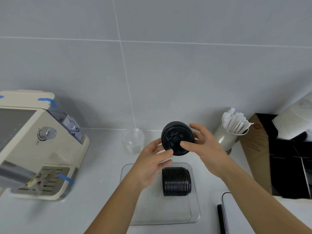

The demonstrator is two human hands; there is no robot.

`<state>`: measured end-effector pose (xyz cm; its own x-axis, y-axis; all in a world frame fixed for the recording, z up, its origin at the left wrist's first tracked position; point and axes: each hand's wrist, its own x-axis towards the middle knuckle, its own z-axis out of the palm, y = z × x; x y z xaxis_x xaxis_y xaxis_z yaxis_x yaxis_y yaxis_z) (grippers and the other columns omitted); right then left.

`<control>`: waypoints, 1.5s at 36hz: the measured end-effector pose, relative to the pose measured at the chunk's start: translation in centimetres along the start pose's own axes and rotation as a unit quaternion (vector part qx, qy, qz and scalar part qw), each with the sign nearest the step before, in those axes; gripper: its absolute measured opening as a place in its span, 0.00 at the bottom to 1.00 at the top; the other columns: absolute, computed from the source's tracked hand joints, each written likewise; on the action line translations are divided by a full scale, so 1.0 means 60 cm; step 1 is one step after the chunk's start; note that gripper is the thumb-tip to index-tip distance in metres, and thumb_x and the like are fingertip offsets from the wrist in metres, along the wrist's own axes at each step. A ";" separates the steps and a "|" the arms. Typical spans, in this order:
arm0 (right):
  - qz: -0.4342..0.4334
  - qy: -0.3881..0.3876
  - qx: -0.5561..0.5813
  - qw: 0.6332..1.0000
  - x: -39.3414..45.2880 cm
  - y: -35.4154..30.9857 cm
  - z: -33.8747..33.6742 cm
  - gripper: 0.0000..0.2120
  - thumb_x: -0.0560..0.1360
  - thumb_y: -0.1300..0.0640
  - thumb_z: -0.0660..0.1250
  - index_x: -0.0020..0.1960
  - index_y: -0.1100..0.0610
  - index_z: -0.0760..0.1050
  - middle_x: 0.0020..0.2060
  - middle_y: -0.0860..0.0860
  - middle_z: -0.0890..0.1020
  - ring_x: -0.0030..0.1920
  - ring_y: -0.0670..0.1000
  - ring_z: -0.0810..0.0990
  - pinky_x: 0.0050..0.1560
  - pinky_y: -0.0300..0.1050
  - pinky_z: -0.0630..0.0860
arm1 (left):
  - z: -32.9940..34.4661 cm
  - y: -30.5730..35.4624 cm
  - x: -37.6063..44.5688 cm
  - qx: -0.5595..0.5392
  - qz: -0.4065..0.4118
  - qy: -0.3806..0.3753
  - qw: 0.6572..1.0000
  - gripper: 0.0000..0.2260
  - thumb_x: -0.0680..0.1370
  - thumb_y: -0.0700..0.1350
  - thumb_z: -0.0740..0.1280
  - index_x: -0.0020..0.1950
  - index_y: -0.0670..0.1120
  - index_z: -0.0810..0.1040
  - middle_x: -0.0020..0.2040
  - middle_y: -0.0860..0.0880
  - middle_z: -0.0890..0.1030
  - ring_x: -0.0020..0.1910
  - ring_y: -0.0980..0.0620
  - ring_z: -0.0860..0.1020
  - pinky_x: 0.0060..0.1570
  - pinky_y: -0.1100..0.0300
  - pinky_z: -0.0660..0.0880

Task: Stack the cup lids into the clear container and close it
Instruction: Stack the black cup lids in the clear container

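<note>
Grey tiled wall (168,65) across the whole upper half. White counter (94,191) below. At far left, a cream coffee machine (42,142) with blue tape strips, cut off by the left edge, its lower front blurred. At far right, a black organiser (287,166) with a stack of white paper cups (293,125) lying tilted on it, both cut by the frame. Low centre, the clear container (194,215), open, flat on the counter, hard to trace because transparent, its near left corner hidden behind the left forearm. Inside it, toward the far right part, a row of black cup lids (176,181) standing on edge, long axis running left to right. Above the container, held in the air, a second short stack of black lids (177,138), flat face turned toward the camera, axis pointing away toward the wall. Left hand (152,164) with curled fingers pinching the stack's lower left rim; right hand (207,146) spread around its right side, thumb pressed on the face. Behind the right hand, a metal tin of wrapped straws (233,127), partly hidden. Left of the held stack, an upright clear plastic cup (133,141), faint against the wall. Bottom right, a white tray edge (226,213), cut off.
</note>
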<state>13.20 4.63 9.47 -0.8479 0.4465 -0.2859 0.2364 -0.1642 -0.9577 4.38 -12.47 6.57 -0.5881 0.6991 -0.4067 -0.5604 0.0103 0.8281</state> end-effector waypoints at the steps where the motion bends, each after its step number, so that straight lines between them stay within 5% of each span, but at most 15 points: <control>1: -0.004 0.004 0.005 1.000 -0.009 -0.004 0.002 0.32 0.67 0.61 0.78 0.67 0.46 0.70 0.61 0.44 0.80 0.57 0.48 0.82 0.61 0.50 0.75 | 0.002 -0.002 -0.006 -0.001 0.002 -0.002 1.000 0.22 0.74 0.38 0.73 0.67 0.49 0.75 0.63 0.47 0.81 0.61 0.47 0.81 0.61 0.51 0.76; 4: -0.010 0.011 0.036 0.999 -0.035 -0.010 0.010 0.35 0.66 0.60 0.78 0.69 0.46 0.69 0.62 0.38 0.77 0.58 0.47 0.81 0.61 0.50 0.76 | 0.011 -0.007 -0.024 -0.016 0.007 -0.010 1.000 0.25 0.70 0.38 0.75 0.65 0.46 0.75 0.63 0.45 0.81 0.62 0.44 0.80 0.61 0.51 0.76; 16: -0.074 0.048 0.001 0.996 -0.102 -0.028 0.019 0.40 0.58 0.57 0.80 0.68 0.51 0.72 0.58 0.45 0.82 0.56 0.51 0.83 0.59 0.54 0.78 | 0.040 -0.010 -0.084 -0.001 0.022 -0.045 0.999 0.23 0.74 0.35 0.73 0.67 0.46 0.74 0.63 0.46 0.82 0.62 0.46 0.80 0.64 0.49 0.75; 21: -0.094 0.047 -0.095 0.990 -0.127 -0.029 0.010 0.38 0.59 0.57 0.83 0.66 0.46 0.74 0.57 0.42 0.82 0.56 0.45 0.81 0.60 0.52 0.78 | 0.024 0.011 -0.099 0.079 0.066 -0.034 0.994 0.36 0.66 0.43 0.78 0.72 0.55 0.70 0.65 0.50 0.79 0.59 0.51 0.82 0.63 0.48 0.76; 24: -0.103 0.040 -0.160 0.981 -0.143 -0.029 0.005 0.38 0.60 0.54 0.82 0.67 0.45 0.72 0.58 0.41 0.81 0.57 0.43 0.80 0.59 0.51 0.78 | 0.014 0.034 -0.109 0.179 0.079 -0.054 0.979 0.43 0.63 0.45 0.80 0.74 0.58 0.66 0.67 0.55 0.77 0.62 0.55 0.79 0.59 0.57 0.76; 29: -0.116 0.023 -0.233 0.965 -0.162 -0.032 0.009 0.40 0.57 0.48 0.80 0.68 0.42 0.71 0.57 0.40 0.80 0.58 0.44 0.79 0.57 0.49 0.80 | 0.013 0.061 -0.129 0.262 0.079 -0.089 0.958 0.41 0.68 0.42 0.78 0.75 0.59 0.64 0.67 0.59 0.75 0.66 0.59 0.75 0.59 0.60 0.74; 37: -0.145 0.003 -0.265 0.953 -0.181 -0.023 0.008 0.38 0.64 0.60 0.79 0.70 0.46 0.69 0.61 0.43 0.74 0.63 0.42 0.74 0.60 0.34 0.72 | 0.006 0.044 -0.138 0.291 0.084 -0.065 0.951 0.33 0.67 0.39 0.79 0.67 0.59 0.73 0.64 0.55 0.79 0.59 0.54 0.81 0.60 0.52 0.78; 43: -0.132 -0.029 -0.288 0.948 -0.180 -0.001 -0.002 0.36 0.65 0.60 0.78 0.70 0.48 0.71 0.59 0.41 0.75 0.62 0.38 0.74 0.62 0.31 0.70 | 0.001 0.020 -0.145 0.303 0.058 -0.056 0.949 0.33 0.68 0.37 0.78 0.68 0.57 0.72 0.63 0.54 0.78 0.51 0.54 0.85 0.50 0.64 0.77; 47: -0.121 -0.037 -0.316 0.940 -0.175 0.024 -0.002 0.36 0.65 0.61 0.78 0.70 0.48 0.70 0.59 0.43 0.76 0.60 0.35 0.74 0.56 0.21 0.68 | -0.004 0.004 -0.145 0.302 0.035 -0.057 0.951 0.32 0.69 0.40 0.78 0.69 0.57 0.71 0.63 0.53 0.78 0.51 0.53 0.85 0.51 0.62 0.76; 54: -0.114 -0.062 -0.346 0.929 -0.176 0.077 -0.001 0.36 0.65 0.62 0.78 0.68 0.44 0.68 0.57 0.42 0.74 0.59 0.38 0.75 0.58 0.24 0.69 | -0.017 -0.051 -0.136 0.191 -0.031 -0.044 0.980 0.25 0.72 0.47 0.76 0.68 0.51 0.74 0.61 0.45 0.81 0.57 0.48 0.83 0.58 0.53 0.79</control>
<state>23.28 -0.79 8.05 -0.9513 0.2890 -0.1072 0.2558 0.5465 -0.7974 10.29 -18.95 6.95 -0.4975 0.7471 -0.4408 -0.3246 0.3109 0.8933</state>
